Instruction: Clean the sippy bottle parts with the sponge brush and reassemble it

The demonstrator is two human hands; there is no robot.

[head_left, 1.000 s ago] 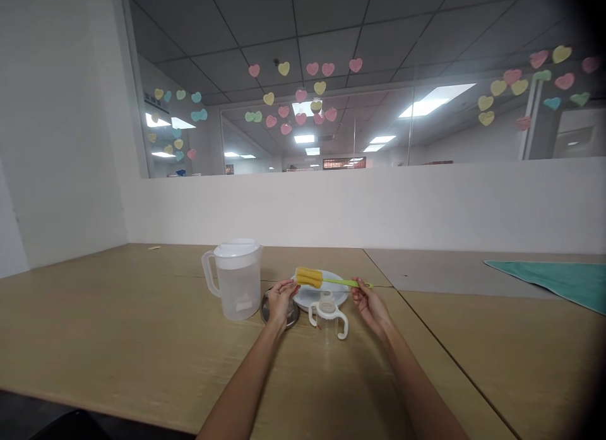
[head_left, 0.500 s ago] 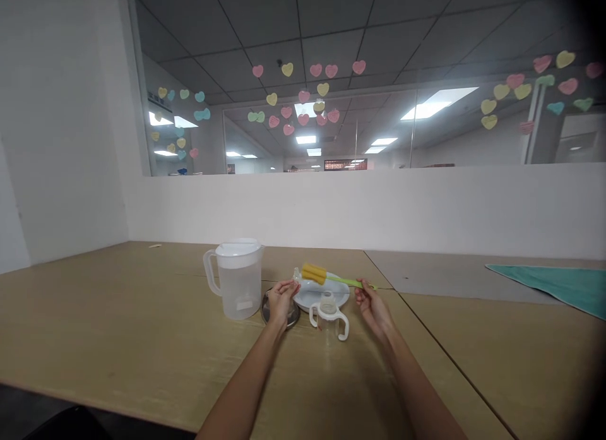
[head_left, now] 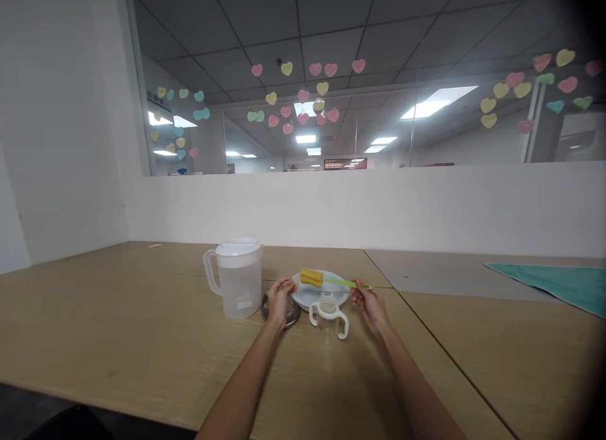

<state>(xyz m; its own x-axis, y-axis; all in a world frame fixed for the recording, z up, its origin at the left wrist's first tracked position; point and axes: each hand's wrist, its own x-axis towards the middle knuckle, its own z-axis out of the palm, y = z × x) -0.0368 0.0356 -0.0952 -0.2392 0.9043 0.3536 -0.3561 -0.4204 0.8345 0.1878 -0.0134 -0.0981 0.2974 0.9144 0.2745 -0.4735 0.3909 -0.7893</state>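
Observation:
My right hand (head_left: pixel 369 304) is closed around the green handle of a bottle brush (head_left: pixel 311 277), whose yellow sponge head points left above a white plate (head_left: pixel 312 300). My left hand (head_left: pixel 280 298) is pinched at the plate's left edge, close to the sponge. Its fingers hold a small clear bottle nipple, seen there a moment ago and now barely distinguishable from the plate. Between my hands stands a clear baby bottle (head_left: pixel 327 314) with two white side handles, upright in front of the plate. A dark, round metal dish (head_left: pixel 292 317) is partly hidden behind my left hand.
A lidded translucent pitcher (head_left: pixel 241 285) stands left of my left hand, its handle facing left. At the far right lies a teal cloth (head_left: pixel 558 285). Seams (head_left: pixel 435 339) run across the wooden table, and a low white wall (head_left: pixel 312 213) with a window rises behind it.
The brush's sponge head has shifted slightly left and down, and my right hand has moved a little left. The nipple that stuck up from my left fingers no longer shows clearly.

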